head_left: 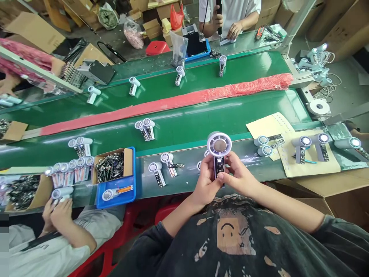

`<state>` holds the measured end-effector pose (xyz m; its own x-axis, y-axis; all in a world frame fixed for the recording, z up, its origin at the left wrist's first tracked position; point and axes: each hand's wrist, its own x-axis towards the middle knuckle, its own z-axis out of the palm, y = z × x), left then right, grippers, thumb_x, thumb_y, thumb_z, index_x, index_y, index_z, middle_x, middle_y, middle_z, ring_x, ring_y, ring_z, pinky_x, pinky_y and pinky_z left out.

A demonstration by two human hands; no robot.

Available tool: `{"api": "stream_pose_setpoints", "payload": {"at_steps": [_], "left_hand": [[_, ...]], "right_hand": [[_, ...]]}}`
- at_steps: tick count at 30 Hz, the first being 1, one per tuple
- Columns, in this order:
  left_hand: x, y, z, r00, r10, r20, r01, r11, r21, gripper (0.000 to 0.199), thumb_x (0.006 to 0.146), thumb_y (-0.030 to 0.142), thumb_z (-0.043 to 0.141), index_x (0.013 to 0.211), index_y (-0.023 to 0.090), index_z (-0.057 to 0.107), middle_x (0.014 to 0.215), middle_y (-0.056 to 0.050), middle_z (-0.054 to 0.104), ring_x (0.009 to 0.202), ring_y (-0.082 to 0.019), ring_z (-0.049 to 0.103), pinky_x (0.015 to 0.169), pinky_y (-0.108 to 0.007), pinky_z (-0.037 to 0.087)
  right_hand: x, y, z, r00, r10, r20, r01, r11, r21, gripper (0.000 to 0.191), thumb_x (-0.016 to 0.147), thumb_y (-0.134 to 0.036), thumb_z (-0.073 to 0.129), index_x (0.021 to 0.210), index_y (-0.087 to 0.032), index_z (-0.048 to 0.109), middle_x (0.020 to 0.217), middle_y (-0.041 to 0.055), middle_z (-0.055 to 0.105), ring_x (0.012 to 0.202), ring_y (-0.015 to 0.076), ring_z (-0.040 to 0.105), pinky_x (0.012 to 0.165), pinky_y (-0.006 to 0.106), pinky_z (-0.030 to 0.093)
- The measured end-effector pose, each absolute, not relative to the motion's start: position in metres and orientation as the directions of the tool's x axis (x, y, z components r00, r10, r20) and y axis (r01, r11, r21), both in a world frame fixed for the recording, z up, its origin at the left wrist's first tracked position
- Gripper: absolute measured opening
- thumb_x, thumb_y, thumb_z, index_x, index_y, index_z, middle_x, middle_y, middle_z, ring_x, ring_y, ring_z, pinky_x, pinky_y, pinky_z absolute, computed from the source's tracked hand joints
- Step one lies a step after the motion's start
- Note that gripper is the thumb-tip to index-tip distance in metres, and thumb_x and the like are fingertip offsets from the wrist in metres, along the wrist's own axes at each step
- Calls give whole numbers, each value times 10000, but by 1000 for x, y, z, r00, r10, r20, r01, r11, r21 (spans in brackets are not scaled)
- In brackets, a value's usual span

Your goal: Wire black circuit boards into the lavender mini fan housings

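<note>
Both my left hand (206,181) and my right hand (235,173) grip a small white handheld fan (219,145) in front of my chest. Its round head stands upward, with a lilac-grey rim. A black circuit board (219,169) runs down from the head between my fingers, and its lower end is hidden by them. Just beyond my left hand, similar fan units (157,174) with exposed boards lie on the grey bench strip (184,169). More units sit on a cream paper sheet (308,154) to the right of my right hand.
A blue tray (117,182) holds a cardboard box of circuit boards at my left. Green conveyor belts (201,115) carrying fan units run across the view beyond the bench. A co-worker's hands (56,215) work at lower left; another person (230,15) stands across the belts.
</note>
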<state>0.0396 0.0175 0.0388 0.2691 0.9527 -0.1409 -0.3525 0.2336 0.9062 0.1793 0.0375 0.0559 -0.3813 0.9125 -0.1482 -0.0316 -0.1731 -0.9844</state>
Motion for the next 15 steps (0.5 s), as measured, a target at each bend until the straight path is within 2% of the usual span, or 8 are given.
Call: {"api": "stream_pose_setpoints", "payload": {"at_steps": [4,8,12,15], "left_hand": [[31,22,38,339,928,-153,-345,274,898,686,829,487,717,1324,297,282,1316,-115,517,1059,-218,621,907,-404,527],[24,25,33,387,912,-139,-312,271,911,699,829,492,715,1331,281,277,1412,-147,454,1172,-241,586,988,-439,495],[28,25,19,401,914,-67,-248,178,952,700,875,445,666,1395,272,229,1485,-164,371,1329,-256,476,1105,-467,403],[35,26,-1,470,882,-24,-107,84,991,781,875,351,648,1464,257,144,1557,-185,253,1444,-277,327,1178,-517,285]], "right_hand": [[170,32,55,-298,940,-163,-2,-171,-985,513,817,-388,631,1248,-233,401,1109,74,514,929,197,530,760,343,482],[161,28,53,-216,964,-158,-25,-167,-986,505,816,-391,640,1242,-226,425,1140,84,537,985,209,552,820,367,501],[159,28,44,-111,981,-161,46,-157,-987,480,805,-401,667,1213,-207,505,1157,97,573,999,229,590,887,421,505],[166,27,33,27,984,-174,195,-176,-965,327,845,-388,647,1103,-193,600,1075,80,629,946,238,608,858,423,520]]}}
